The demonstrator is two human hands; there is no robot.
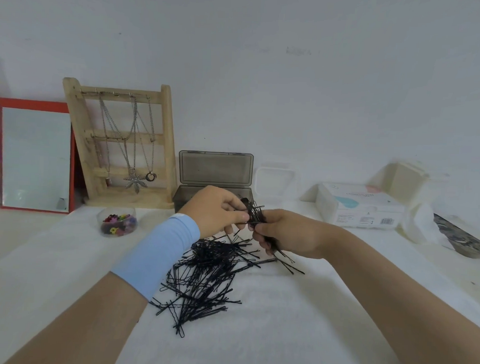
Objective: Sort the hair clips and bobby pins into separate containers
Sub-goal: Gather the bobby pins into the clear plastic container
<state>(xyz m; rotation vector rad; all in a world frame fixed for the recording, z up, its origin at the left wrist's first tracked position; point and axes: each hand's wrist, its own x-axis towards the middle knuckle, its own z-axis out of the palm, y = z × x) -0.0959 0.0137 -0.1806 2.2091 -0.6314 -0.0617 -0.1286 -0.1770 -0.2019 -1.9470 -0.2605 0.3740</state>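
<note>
Right hand [286, 233]: fingers curled round a bundle of bobby pins [255, 213], held above the white cloth [283, 319]. Pin ends project from the grip on both its far and near sides.

Left hand [216, 211]: thumb and fingertips closed in a pinch on the far end of the same bundle. A blue sleeve [154, 255] covers the wrist.

Loose pile of bobby pins [203, 273]: lies on the cloth, directly on the near side of both hands, spread toward the left forearm.

Grey box [215, 168]: stands just beyond the hands, lid raised upright. Its interior is largely hidden by the hands.

Round clear container [117, 212]: stands on the cloth, left of the left hand. It holds coloured hair clips [119, 224].

Far left: a wooden stand [164, 141] hung with necklaces [131, 140], and a red-framed mirror [35, 158] leaning beside it.

Far right: a white carton [360, 210].
</note>
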